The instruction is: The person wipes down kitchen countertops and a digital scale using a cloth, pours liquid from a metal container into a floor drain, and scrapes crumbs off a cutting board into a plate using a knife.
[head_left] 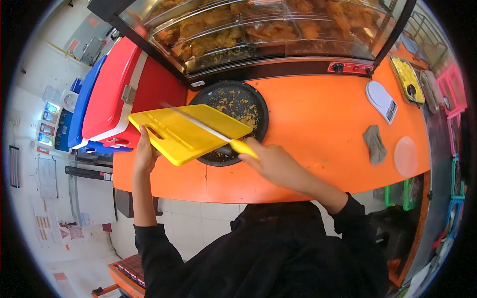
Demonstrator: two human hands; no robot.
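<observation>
My left hand grips a yellow cutting board by its handle end, fingers closed near the slot. The board is tilted over a round black tray that has golden crumbs scattered in it. In my right hand is a knife with a yellow handle. Its blade lies across the face of the board and is blurred toward the tip. Part of the tray is hidden under the board.
A glass display cabinet full of fried pieces stands behind the tray. Red and blue coolers sit at left. On the orange table at right are a white scale, a grey cloth and a pale round lid.
</observation>
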